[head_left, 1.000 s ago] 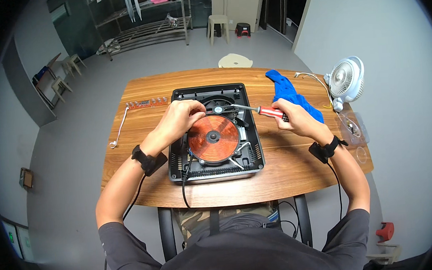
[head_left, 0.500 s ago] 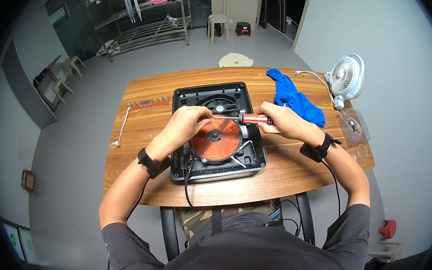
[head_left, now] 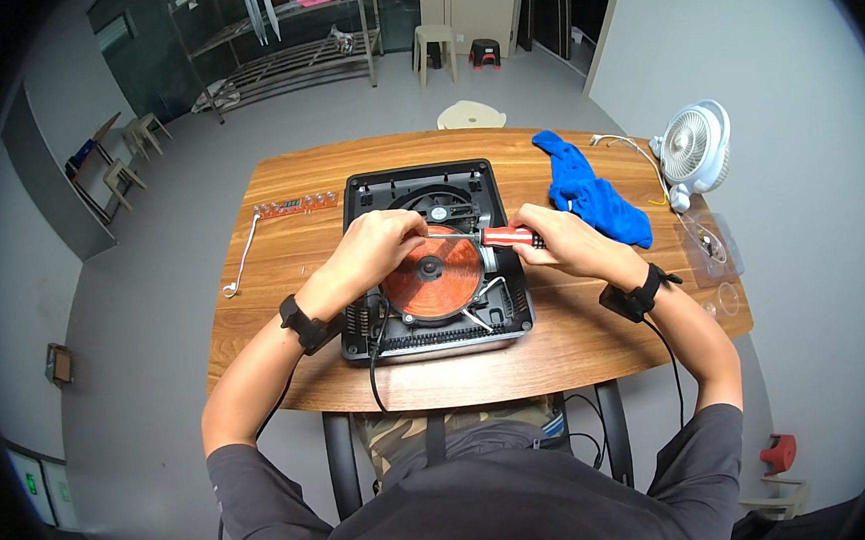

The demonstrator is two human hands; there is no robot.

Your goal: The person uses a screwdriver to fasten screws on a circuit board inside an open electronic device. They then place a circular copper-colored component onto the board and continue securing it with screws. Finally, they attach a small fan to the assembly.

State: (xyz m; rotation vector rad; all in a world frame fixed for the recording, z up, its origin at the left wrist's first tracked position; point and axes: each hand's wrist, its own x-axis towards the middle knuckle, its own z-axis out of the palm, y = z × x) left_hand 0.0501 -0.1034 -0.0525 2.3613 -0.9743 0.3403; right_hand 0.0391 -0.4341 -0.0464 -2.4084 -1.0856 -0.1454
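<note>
In front of me lies an opened induction cooker base [head_left: 512,317], a black tray with a round copper coil [head_left: 432,295] inside. My right hand [head_left: 569,245] grips a screwdriver [head_left: 507,237] by its red and white handle, holding it nearly level above the coil's far part. The metal shaft points left, toward my left hand [head_left: 376,244]. Those left fingers are pinched together at the shaft's tip; whatever sits between them is too small to make out. A cooling fan [head_left: 439,213] shows behind the coil, partly hidden.
To the left lies an orange circuit board strip [head_left: 295,206] with a white cable [head_left: 242,255]. On the right are a blue cloth [head_left: 596,195], a small white fan [head_left: 692,149] and a clear plastic tray [head_left: 709,251]. A black cord [head_left: 375,379] hangs over the table's near edge.
The view has shifted slightly. My hands and the screwdriver keep almost the same position over the coil.
</note>
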